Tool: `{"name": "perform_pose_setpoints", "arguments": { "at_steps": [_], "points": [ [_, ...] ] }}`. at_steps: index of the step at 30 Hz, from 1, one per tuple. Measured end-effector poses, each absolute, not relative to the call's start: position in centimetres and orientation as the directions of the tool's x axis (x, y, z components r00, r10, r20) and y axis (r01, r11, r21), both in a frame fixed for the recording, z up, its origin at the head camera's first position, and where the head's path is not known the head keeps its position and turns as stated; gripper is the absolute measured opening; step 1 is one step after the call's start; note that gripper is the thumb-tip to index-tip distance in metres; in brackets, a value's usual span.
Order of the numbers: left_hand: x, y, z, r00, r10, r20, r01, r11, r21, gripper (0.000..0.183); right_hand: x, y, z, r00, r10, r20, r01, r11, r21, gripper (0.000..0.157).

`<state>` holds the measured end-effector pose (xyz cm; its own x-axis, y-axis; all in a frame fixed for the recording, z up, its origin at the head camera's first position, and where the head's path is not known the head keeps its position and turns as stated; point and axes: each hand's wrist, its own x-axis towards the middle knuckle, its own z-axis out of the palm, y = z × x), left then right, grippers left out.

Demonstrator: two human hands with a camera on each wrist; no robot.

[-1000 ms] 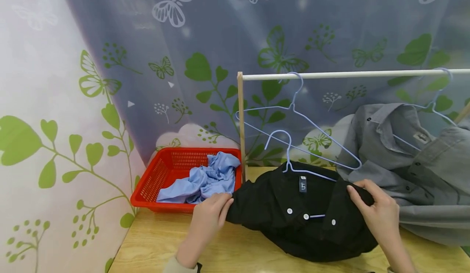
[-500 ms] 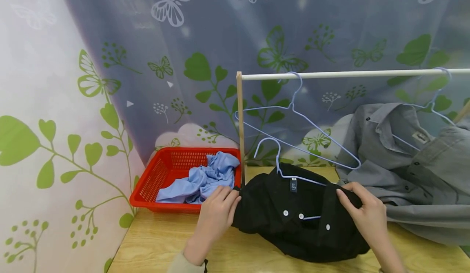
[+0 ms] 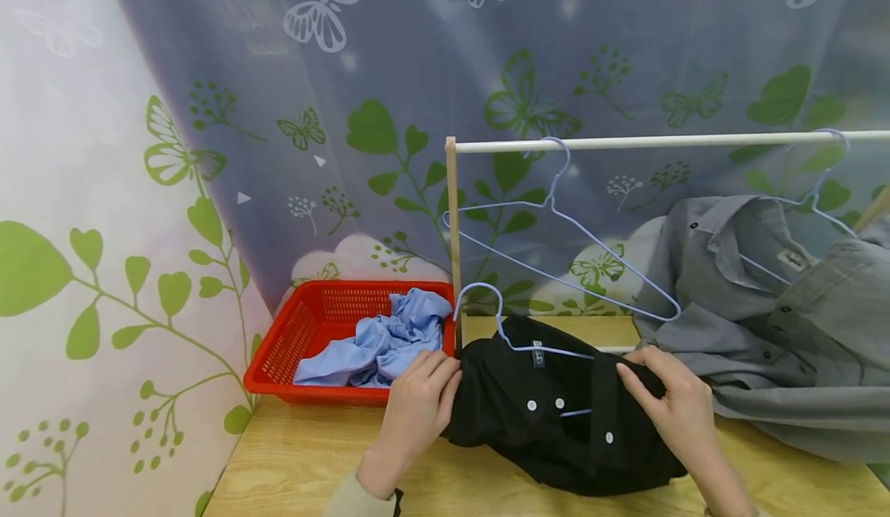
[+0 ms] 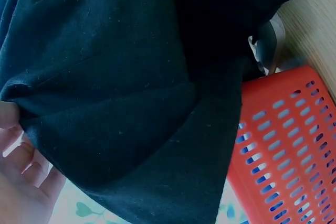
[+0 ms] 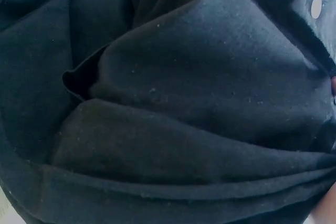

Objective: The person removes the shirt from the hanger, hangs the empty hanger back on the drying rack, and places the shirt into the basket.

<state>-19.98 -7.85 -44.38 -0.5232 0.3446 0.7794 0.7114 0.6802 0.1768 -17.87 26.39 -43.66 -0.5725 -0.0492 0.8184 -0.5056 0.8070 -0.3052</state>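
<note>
A black shirt (image 3: 556, 440) with white buttons is held up over the table in the head view. A light-blue wire hanger (image 3: 549, 349) sits inside its collar, its hook tilted to the left above the neck. My left hand (image 3: 419, 401) pinches the shirt's left side; in the left wrist view, that hand (image 4: 23, 166) grips the cloth's edge at the left. With thumb and fingers my right hand (image 3: 670, 405) pinches the right shoulder area near the collar. Black cloth (image 5: 199, 103) fills the right wrist view, with only a bit of hand at the right edge.
A red basket (image 3: 278, 374) with a crumpled light-blue garment (image 3: 382, 347) stands left of the rack's wooden post (image 3: 455, 223). From the white rail (image 3: 626, 143) hang a bare blue hanger (image 3: 556, 200) and, at right, a grey shirt (image 3: 737, 331) on another hanger. Wooden table (image 3: 292, 455) below.
Both hands and the black shirt have shifted; the right hand moved left, the left hand slightly right. The hanger in the shirt has slid left and lower, its hook now near the post.
</note>
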Motion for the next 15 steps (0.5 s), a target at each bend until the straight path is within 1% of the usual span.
{"name": "perform_pose_setpoints", "arguments": {
  "at_steps": [3, 8, 10, 12, 15],
  "points": [
    [-19.90, -7.81, -44.28, -0.529, 0.347, 0.774, 0.714, 0.675, 0.185, 0.006, -17.77, 26.21, -43.67, -0.585, -0.067, 0.808, -0.510, 0.806, -0.302, 0.016],
    [-19.85, -7.77, -44.10, -0.511, 0.350, 0.785, 0.720, 0.673, 0.169, 0.007, -17.74, 26.21, -43.59, -0.590, -0.092, 0.802, -0.544, 0.779, -0.311, 0.015],
    [-19.82, -7.78, -44.02, -0.503, 0.351, 0.790, 0.717, 0.680, 0.154, 0.009, -17.79, 26.33, -43.46, -0.577, -0.091, 0.812, -0.585, 0.740, -0.333, 0.017],
    [-19.83, -7.82, -43.97, -0.490, 0.346, 0.800, 0.713, 0.687, 0.139, 0.013, -17.86, 26.45, -43.29, -0.560, -0.084, 0.824, -0.633, 0.686, -0.360, 0.022],
    [-19.95, -7.92, -43.95, -0.452, 0.332, 0.828, 0.737, 0.663, 0.136, 0.019, -17.88, 26.49, -42.89, -0.530, -0.064, 0.846, -0.703, 0.591, -0.396, 0.028]
  ]
}}
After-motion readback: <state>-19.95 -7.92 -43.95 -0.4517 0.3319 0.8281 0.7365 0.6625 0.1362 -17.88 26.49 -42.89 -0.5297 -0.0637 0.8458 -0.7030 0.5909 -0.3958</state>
